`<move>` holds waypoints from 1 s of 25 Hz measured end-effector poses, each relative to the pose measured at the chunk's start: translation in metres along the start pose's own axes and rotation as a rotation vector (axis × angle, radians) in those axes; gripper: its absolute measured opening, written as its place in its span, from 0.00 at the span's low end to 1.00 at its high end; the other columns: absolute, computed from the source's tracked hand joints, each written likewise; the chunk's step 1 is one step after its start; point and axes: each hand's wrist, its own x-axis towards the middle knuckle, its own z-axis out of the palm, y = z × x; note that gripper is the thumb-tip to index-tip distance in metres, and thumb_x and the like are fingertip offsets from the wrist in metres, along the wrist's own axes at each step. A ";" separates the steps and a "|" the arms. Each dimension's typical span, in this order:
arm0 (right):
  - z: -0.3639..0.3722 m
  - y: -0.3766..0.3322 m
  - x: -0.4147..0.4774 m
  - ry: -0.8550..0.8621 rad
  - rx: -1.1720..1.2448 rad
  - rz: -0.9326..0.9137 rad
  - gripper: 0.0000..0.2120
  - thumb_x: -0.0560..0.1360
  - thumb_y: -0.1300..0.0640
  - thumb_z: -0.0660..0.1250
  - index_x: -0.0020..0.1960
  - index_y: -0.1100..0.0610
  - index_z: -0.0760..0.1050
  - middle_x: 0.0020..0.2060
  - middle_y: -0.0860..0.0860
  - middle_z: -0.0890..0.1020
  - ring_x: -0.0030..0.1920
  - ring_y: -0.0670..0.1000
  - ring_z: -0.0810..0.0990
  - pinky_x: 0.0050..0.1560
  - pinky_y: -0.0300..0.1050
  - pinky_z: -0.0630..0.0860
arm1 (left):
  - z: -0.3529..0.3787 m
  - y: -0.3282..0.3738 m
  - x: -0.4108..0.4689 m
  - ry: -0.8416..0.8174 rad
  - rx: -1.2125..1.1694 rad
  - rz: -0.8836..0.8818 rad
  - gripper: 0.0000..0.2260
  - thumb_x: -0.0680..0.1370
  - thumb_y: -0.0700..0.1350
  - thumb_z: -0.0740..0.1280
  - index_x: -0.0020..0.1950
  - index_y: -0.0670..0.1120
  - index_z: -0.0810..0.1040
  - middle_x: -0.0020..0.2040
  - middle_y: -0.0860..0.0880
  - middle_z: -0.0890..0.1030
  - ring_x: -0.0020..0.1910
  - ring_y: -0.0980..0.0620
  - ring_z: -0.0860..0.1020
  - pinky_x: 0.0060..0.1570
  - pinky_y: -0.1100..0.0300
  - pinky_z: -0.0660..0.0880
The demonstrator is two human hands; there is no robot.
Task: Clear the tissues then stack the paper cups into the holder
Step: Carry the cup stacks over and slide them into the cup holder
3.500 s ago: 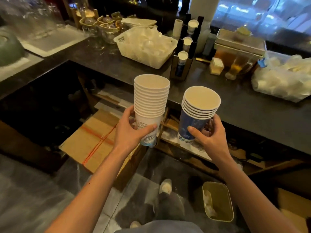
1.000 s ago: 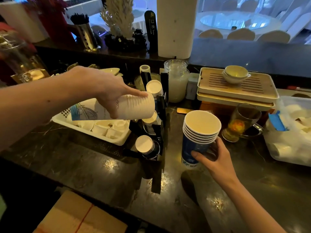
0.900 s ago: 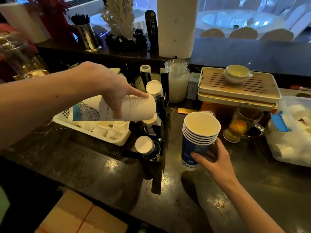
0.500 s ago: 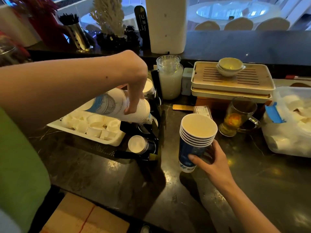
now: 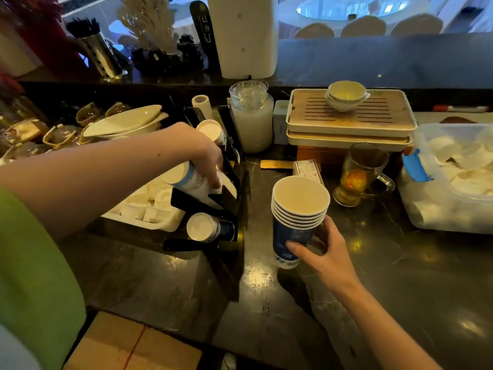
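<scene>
A black tiered cup holder (image 5: 232,228) stands on the dark counter (image 5: 373,289). My left hand (image 5: 205,153) grips a white stack of paper cups (image 5: 192,182), lying tilted in the holder's middle slot, rim end hidden inside. More cups show in the upper slot (image 5: 210,130) and the lower slot (image 5: 204,227). To the right, my right hand (image 5: 322,252) holds a short stack of blue paper cups (image 5: 298,209) upright just above the counter. A white basket (image 5: 162,222) with crumpled tissues sits left of the holder.
A glass jar (image 5: 252,116), stacked tea trays (image 5: 349,121) with small bowls, and a glass mug of tea (image 5: 360,174) stand behind. A clear tub (image 5: 437,214) of white items sits at right. Glassware and dishes crowd the far left. A cardboard box (image 5: 133,348) lies below the counter edge.
My left hand has pushed the white cup stack down and rightward into the holder's middle slot. The right hand still holds the blue stack in about the same spot.
</scene>
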 end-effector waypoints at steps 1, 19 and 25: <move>0.001 -0.001 0.001 -0.004 0.001 0.000 0.36 0.60 0.41 0.78 0.64 0.35 0.66 0.58 0.35 0.78 0.60 0.39 0.77 0.58 0.43 0.76 | 0.003 -0.002 -0.003 0.047 -0.042 0.025 0.30 0.76 0.65 0.65 0.71 0.48 0.72 0.63 0.45 0.78 0.59 0.45 0.78 0.56 0.53 0.76; 0.027 -0.009 0.006 -0.039 -0.027 0.025 0.33 0.58 0.38 0.77 0.59 0.31 0.67 0.55 0.28 0.78 0.58 0.33 0.76 0.52 0.36 0.74 | 0.155 0.015 -0.039 1.060 -0.521 0.125 0.30 0.83 0.57 0.53 0.82 0.46 0.49 0.82 0.45 0.50 0.81 0.48 0.47 0.79 0.52 0.50; 0.039 -0.013 0.004 -0.070 -0.068 -0.002 0.37 0.59 0.40 0.77 0.65 0.37 0.67 0.59 0.36 0.77 0.61 0.38 0.76 0.58 0.43 0.76 | 0.158 0.010 -0.039 1.057 -0.504 0.146 0.31 0.83 0.59 0.52 0.82 0.48 0.47 0.82 0.47 0.46 0.81 0.50 0.44 0.78 0.53 0.45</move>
